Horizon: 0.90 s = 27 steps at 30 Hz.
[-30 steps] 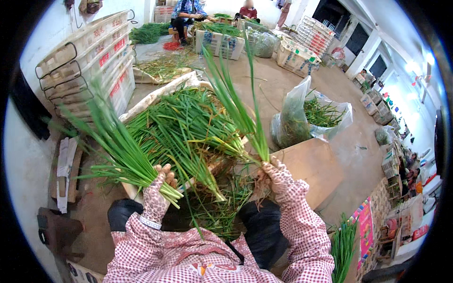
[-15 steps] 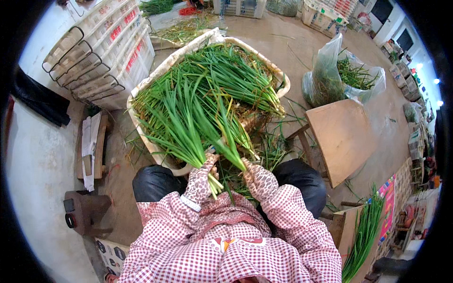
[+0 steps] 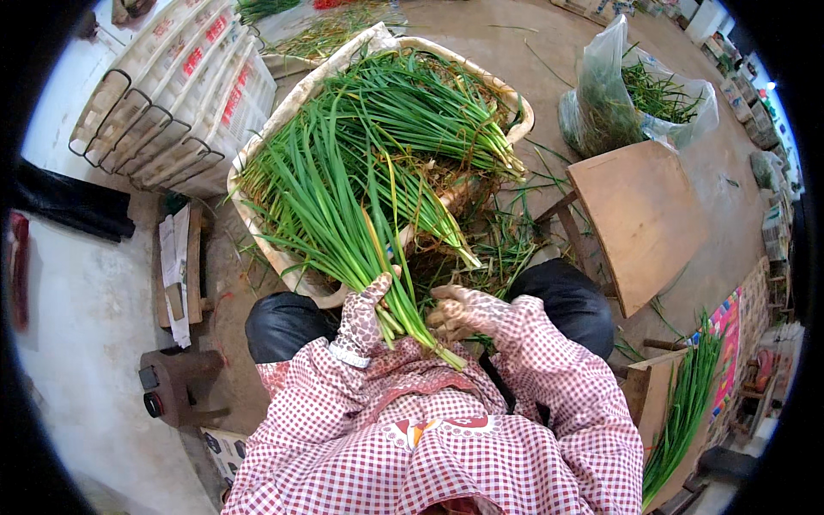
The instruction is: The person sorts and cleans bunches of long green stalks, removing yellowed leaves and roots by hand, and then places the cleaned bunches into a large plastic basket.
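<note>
My left hand (image 3: 365, 313), in a spotted glove, is closed round a bunch of garlic chives (image 3: 378, 257). Their long leaves fan out over the basin, and the pale stem ends point down toward my apron. One thicker strand of stems lies slanted across, its ends near my lap. My right hand (image 3: 470, 311), gloved alike, is beside these stems and apart from them, fingers loosely bent with nothing visible in them. In front of me a pale, dirt-stained basin (image 3: 525, 127) holds a heap of garlic chives (image 3: 421, 112), with brown withered bits at their stem ends.
A small wooden stool (image 3: 639, 223) stands at right, beyond it a clear plastic bag (image 3: 596, 112) of greens. More chives (image 3: 687, 412) lie on a board at lower right. Stacked white crates (image 3: 180, 94) and a brown stool (image 3: 180, 386) are at left. Loose leaves litter the floor.
The bunch that was in my right hand now lies with the one in my left hand. My right hand has come away from the stems. The view has shifted slightly.
</note>
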{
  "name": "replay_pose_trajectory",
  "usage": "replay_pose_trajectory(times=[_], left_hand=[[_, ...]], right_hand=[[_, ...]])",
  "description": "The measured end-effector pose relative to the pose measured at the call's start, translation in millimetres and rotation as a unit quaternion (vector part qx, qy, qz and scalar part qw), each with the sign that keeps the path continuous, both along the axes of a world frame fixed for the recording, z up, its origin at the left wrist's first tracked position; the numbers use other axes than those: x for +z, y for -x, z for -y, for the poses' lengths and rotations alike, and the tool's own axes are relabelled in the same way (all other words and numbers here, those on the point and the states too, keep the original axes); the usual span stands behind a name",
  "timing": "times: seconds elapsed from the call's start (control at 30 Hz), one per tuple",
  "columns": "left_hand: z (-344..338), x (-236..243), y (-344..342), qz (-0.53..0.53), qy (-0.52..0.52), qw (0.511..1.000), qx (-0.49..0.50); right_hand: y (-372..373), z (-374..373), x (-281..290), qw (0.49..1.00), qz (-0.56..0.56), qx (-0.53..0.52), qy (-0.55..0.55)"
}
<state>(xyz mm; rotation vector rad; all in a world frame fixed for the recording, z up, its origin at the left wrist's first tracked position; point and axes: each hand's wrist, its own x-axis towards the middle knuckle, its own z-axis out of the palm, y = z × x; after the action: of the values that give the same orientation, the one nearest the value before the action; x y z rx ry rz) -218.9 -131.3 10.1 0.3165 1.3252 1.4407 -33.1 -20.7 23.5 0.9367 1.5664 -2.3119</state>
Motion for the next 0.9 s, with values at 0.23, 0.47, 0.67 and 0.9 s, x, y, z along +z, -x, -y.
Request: replay_pose_trajectory(times=[0.23,0.47,0.67,0.9], left_hand=[[5,-12,-22,-0.085,-0.034,0.990,0.111],[9,11,-20,0.004,0.019,0.992,0.126],[16,-2,-17,0.002,-0.018,0.988,0.151],[16,16,7,-0.002,-0.035,0.993,0.110]], right_hand=[[58,19,-17,0.977,-0.027,-0.135,-0.163],[49,34,2,0.947,-0.126,-0.282,-0.084],[57,39,22,0.960,-0.083,-0.199,-0.179],[43,34,6,0.919,-0.150,-0.361,-0.049]])
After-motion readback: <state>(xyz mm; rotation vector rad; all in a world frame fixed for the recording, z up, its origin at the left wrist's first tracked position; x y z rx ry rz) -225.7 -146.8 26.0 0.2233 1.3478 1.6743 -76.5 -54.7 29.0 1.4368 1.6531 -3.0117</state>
